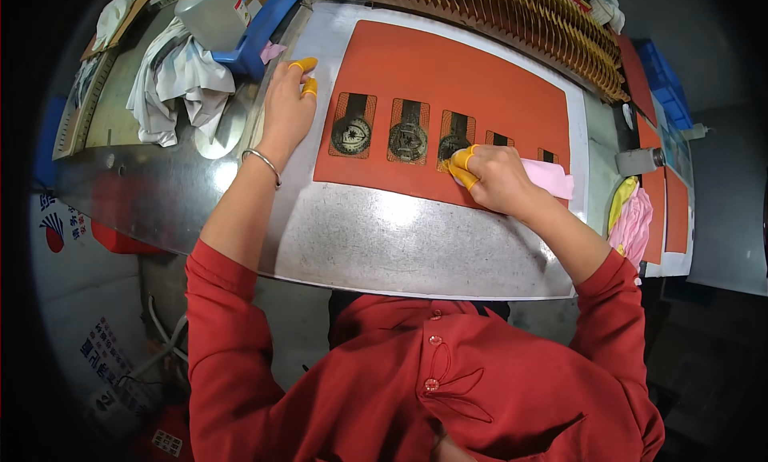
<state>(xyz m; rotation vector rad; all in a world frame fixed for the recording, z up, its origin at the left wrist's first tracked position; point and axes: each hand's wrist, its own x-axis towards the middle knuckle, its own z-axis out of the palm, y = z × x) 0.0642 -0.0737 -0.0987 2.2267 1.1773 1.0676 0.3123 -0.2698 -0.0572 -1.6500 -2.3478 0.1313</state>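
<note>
An orange-red sheet (448,62) lies on a larger white sheet (578,134) on the metal worktop. A row of several dark rectangular panels with round emblems runs across it, among them the leftmost panel (352,126) and its neighbour (409,132). My right hand (498,178), in yellow finger cots, is closed on a folded pink cloth (548,178). Its fingertips press at the lower part of the third panel (458,130) and partly cover it. Beside the sheet's upper left edge rests my left hand (290,102), also in yellow cots, thumb and finger slightly apart.
A rack of brown slats (512,22) lines the far edge. White rags (180,82), a plastic bottle (210,14) and a blue bin (268,22) stand left. Rightward are a grey bottle (640,161), a pink rag (634,222) and more orange sheets (676,210).
</note>
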